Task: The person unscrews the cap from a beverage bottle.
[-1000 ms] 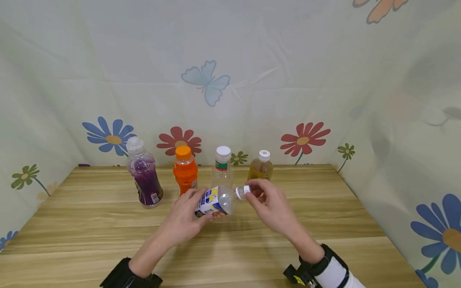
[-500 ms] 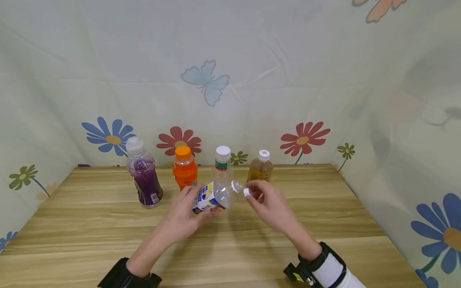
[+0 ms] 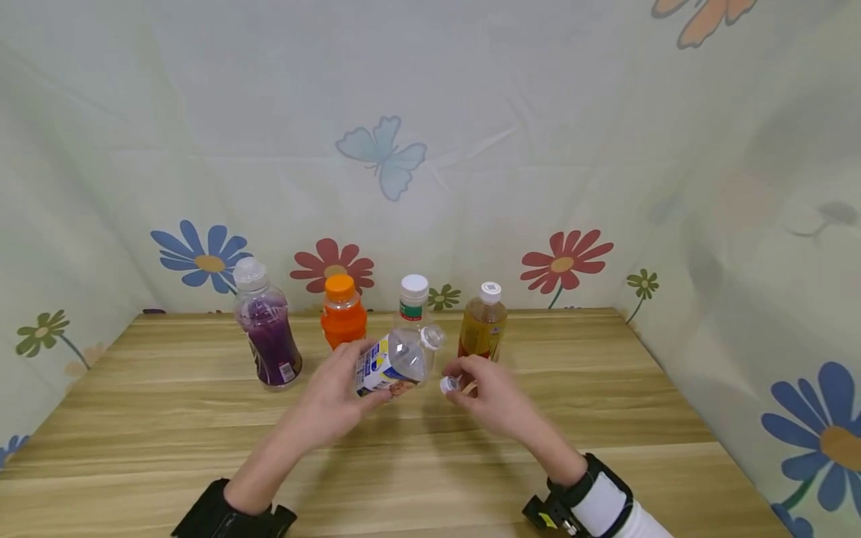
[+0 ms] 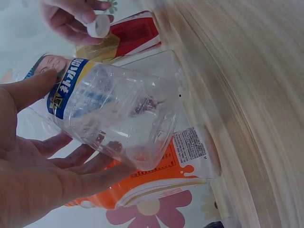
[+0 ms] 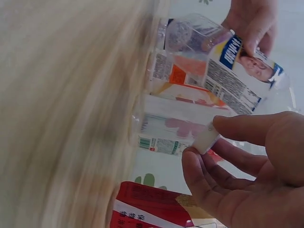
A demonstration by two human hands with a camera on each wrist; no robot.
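Observation:
My left hand [image 3: 334,388] grips a clear plastic bottle [image 3: 407,357] with a blue, white and yellow label round its body. The bottle is tilted, its uncapped mouth up and to the right, and it looks empty in the left wrist view. Thumb and fingers of my right hand [image 3: 489,394] pinch a small white bottle cap [image 3: 448,384], lower than the mouth and apart from it. The cap [image 5: 206,138] also shows between the fingertips in the right wrist view.
Behind the hands stand a purple-filled bottle [image 3: 270,336], an orange bottle [image 3: 344,320], a clear white-capped bottle [image 3: 413,300] and a bottle of amber liquid [image 3: 483,326]. They line the back of the wooden table [image 3: 168,418], before a flowered cloth [image 3: 504,187].
The white cap has come off the bottle's mouth and moved down with my right hand. My left hand has tipped the bottle more upright, its mouth rising.

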